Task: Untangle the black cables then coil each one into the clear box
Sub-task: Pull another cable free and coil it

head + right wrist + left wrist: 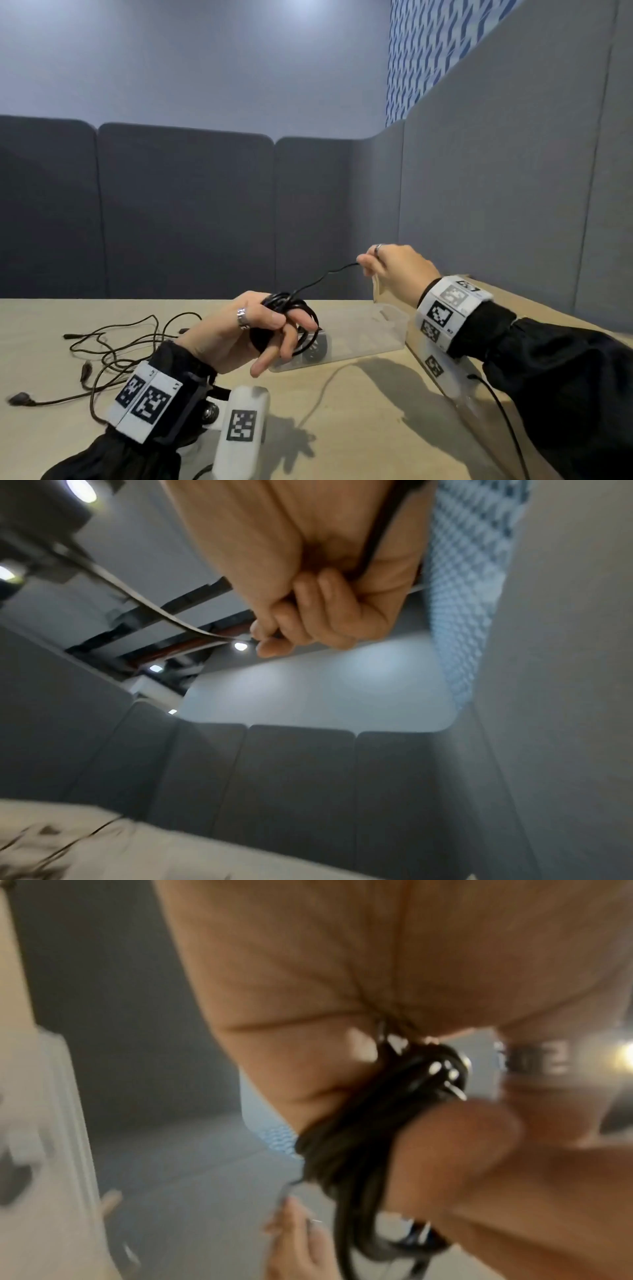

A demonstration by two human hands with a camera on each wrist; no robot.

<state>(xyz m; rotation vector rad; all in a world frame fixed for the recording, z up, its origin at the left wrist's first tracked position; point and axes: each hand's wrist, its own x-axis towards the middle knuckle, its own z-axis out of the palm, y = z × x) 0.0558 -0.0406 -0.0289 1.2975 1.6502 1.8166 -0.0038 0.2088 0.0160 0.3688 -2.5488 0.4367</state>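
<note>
Your table (pixel 342 411) carries the clear box (pixel 370 329), lying on its side just behind your left hand (pixel 239 329), and a loose tangle of black cables (pixel 113 349) at far left. Your left fingers (pixel 291 339) are curled through the coiled cable (pixel 301 308), gripping it above the table. Its free tail runs up and rightward to your right hand (pixel 394 270), whose fingers (pixel 308 610) are clenched, pinching the cable's end.
</note>
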